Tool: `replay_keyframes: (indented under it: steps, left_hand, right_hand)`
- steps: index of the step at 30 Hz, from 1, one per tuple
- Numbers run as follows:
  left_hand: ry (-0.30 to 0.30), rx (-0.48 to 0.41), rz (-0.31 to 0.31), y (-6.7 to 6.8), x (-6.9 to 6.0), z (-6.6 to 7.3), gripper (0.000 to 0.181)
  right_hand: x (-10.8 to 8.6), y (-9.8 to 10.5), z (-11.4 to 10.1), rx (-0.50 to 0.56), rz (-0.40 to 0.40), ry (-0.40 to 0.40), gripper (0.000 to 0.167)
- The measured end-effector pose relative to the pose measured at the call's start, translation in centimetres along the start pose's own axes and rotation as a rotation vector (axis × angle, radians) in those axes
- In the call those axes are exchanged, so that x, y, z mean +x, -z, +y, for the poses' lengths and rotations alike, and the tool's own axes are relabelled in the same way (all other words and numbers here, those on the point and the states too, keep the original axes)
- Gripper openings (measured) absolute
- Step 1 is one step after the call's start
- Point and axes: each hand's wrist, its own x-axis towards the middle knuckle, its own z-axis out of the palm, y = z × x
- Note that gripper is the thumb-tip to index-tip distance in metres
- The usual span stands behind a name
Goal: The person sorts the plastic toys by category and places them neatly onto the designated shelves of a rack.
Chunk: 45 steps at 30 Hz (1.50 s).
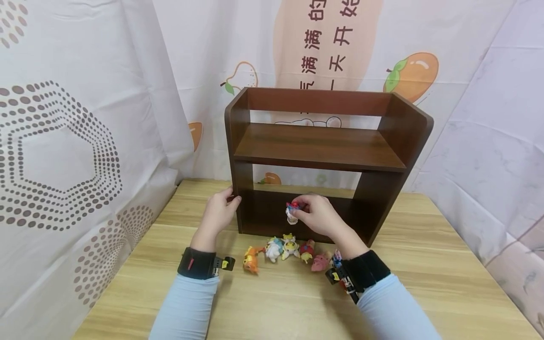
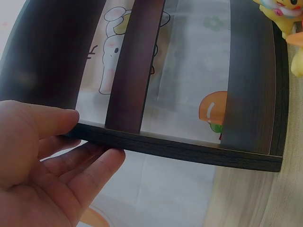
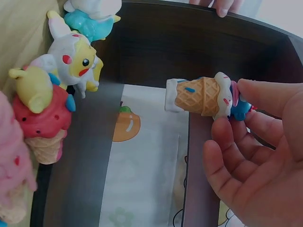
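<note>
A dark brown two-tier wooden shelf [image 1: 318, 144] stands upright on the table. My left hand [image 1: 218, 212] grips the edge of its left side panel [image 2: 189, 150], thumb on the inner face and fingers on the outer. Between thumb and fingertips, my right hand [image 1: 320, 217] pinches a small ice-cream cone figurine [image 3: 201, 97] with a waffle cone, white icing and a blue and red top. It hangs in front of the lower compartment, apart from the shelf boards. Part of the figurine's top is hidden by the fingers.
Along the shelf's front lie several toy figurines: an orange one [image 1: 250, 259], a white and teal one [image 1: 274, 249], a yellow and white one [image 1: 290, 246], a red one [image 1: 306, 250] and a pink one [image 1: 321, 261]. Another sits partly behind the right wrist. A printed curtain [image 1: 204, 56] hangs behind.
</note>
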Motion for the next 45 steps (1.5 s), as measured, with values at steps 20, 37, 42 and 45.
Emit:
replay_keyframes:
  steps: [20,37,42,45]
  left_hand:
    - [0.010,-0.018,0.000,0.1,-0.3,0.0,0.047]
    - [0.005,-0.010,0.002,0.0,-0.1,-0.1,0.047]
    - [-0.003,-0.006,0.013,0.1,-0.1,0.1,0.046]
    - [-0.010,0.000,0.008,0.0,-0.2,0.0,0.045]
  right_hand:
    - [4.6,-2.3,-1.2,0.090,-0.117,-0.002,0.031]
    - [6.1,-5.6,-0.2,0.120,-0.111,-0.060,0.025]
    - [6.6,-6.8,-0.5,0.103,-0.118,-0.055,0.025]
    - [6.8,-7.5,-0.6,0.076,-0.131,-0.060,0.023]
